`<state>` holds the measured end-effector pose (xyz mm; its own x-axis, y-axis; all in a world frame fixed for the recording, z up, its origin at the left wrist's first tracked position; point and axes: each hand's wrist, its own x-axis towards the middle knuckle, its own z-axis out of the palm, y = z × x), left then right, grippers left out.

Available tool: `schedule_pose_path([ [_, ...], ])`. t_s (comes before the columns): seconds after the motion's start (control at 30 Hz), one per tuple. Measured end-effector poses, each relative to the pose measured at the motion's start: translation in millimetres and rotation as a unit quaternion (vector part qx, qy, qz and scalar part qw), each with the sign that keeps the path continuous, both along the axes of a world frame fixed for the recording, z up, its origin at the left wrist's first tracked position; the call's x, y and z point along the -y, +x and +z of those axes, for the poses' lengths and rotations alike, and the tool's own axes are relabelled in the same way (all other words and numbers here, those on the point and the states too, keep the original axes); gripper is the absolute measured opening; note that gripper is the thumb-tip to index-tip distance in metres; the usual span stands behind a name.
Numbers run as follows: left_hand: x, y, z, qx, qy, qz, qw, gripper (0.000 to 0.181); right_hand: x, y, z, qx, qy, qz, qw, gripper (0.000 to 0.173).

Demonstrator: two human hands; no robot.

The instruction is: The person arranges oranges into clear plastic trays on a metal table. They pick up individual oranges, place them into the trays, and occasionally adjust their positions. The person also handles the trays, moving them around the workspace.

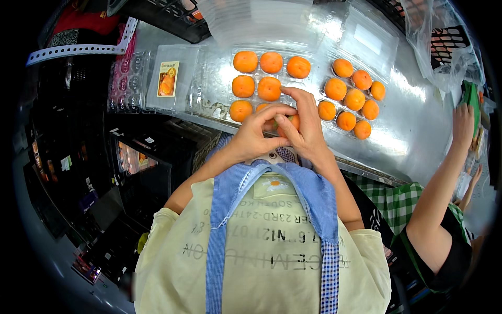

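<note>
Between my two hands, in front of my apron, is an orange persimmon (293,122) with a bit of green calyx showing. My left hand (251,131) curls around its left side, and my right hand (308,115) holds it with the thumb across its front. Just beyond my hands lies a clear plastic tray (285,80) with persimmons (243,86) set in rows. My hands hide part of its nearest row. To the right, a second clear tray (386,74) sits at an angle, holding several smaller-looking persimmons (355,99); its clear lid (368,39) is folded back.
Stacked clear packs (151,78) with a printed label stand at the metal table's (411,129) left end. Black crates (168,19) line the back; more crates (145,153) are at lower left. A plastic bag (443,43) hangs upper right. A co-worker's arm (443,188) reaches in at right.
</note>
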<state>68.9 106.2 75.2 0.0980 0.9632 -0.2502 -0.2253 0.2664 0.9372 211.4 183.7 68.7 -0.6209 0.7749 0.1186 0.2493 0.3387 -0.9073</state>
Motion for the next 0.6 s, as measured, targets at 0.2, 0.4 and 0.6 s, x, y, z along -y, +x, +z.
schedule_pose_path([
  [0.2,4,-10,-4,0.043,-0.016,-0.007,0.999,0.055,-8,0,-2,0.025,-0.004,-0.067,0.997,0.046],
  [0.4,2,-13,-5,0.109,0.012,0.022,0.994,0.057,-15,10,-3,-0.013,-0.114,-0.095,0.989,0.043],
  [0.6,3,-14,-7,0.134,0.013,0.047,0.990,0.057,-3,6,4,-0.059,-0.125,0.043,0.989,0.046],
])
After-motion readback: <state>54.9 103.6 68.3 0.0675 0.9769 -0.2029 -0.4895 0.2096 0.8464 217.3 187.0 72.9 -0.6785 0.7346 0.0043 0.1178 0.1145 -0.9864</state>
